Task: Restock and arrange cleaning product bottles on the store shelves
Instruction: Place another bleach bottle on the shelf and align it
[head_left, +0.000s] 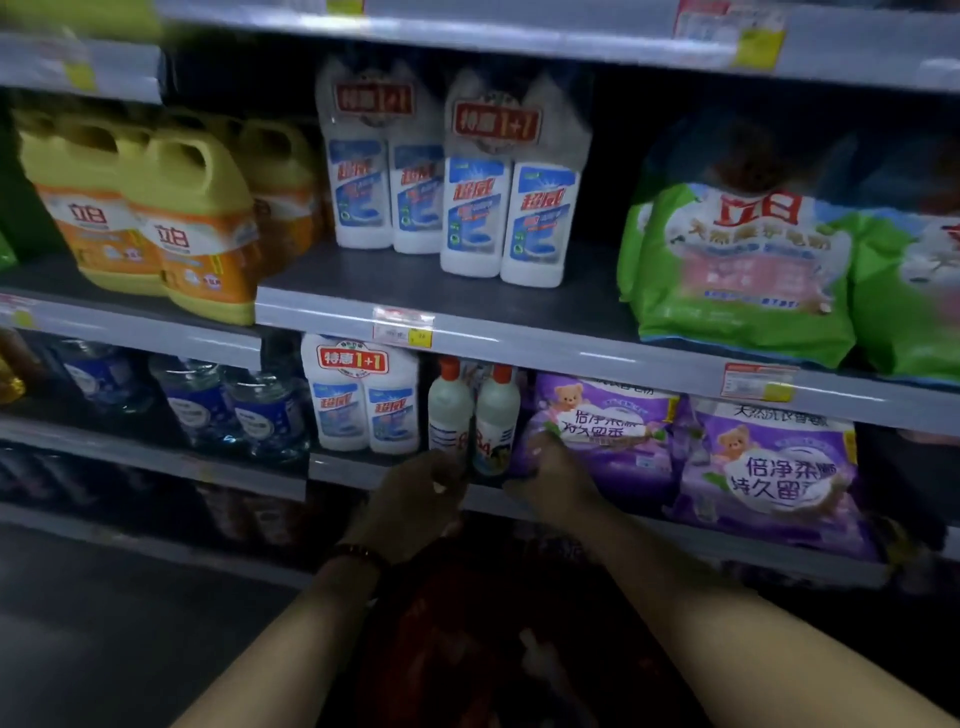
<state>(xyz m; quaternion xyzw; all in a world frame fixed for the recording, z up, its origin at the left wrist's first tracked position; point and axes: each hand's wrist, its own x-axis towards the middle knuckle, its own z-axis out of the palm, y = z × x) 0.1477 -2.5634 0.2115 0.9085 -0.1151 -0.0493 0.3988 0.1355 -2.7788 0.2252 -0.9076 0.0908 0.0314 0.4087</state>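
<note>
Nearest the camera, two bare forearms reach forward to the lower shelf. A dark beaded bracelet sits on the left wrist. Below and between the arms lies a red, blurred mass that cannot be identified.

The left hand is at the base of the left red-capped bottle; its grip appears curled around the bottle's bottom, though the dim light hides the exact contact. The right hand is at the base of the right red-capped bottle, fingers curled, and whether the grip is clamped on it cannot be told. Both bottles stand upright, side by side and touching, at the shelf's front edge.

To their left stands a white twin pack with a red promotion tag. To their right lie purple bags. Far left on that shelf are clear blue-labelled bottles.

On the upper shelf, left to right: yellow jugs, two white twin packs, and green bags.
</note>
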